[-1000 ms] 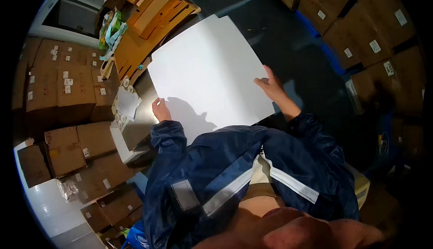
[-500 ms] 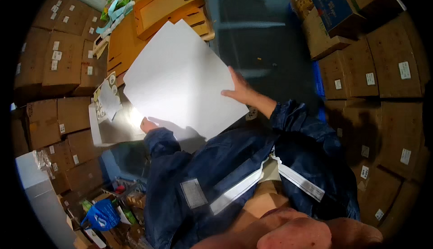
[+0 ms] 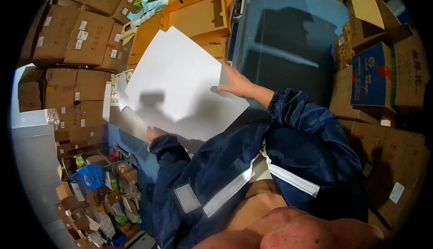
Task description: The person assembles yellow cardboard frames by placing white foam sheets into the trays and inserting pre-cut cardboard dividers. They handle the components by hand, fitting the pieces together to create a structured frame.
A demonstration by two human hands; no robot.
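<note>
Two large white sheets of card (image 3: 180, 73), lying almost flush, are held in front of me. Two staggered corners show at their far end. My right hand (image 3: 239, 82) grips the right edge, thumb on top and fingers underneath. At the near left edge, my left hand (image 3: 156, 133) is closed on the sheets, its fingers mostly hidden. Under their left side stands an open white box (image 3: 128, 120), with rows of round pale items at its far end. Beyond them lies an orange-brown cardboard tray (image 3: 198, 21), on more flat cardboard.
Brown cartons (image 3: 88, 37) are stacked along the left. More cartons and a blue printed box (image 3: 372, 77) stand on the right. At lower left, a blue basket (image 3: 90, 177) sits among jumbled packaging. Blue floor (image 3: 288, 37) stretches away beyond my right hand.
The view has turned, so the right-hand cartons sit lower and the basket higher. Both hands still hold the white sheets. Shadows now cover more of the top sheet.
</note>
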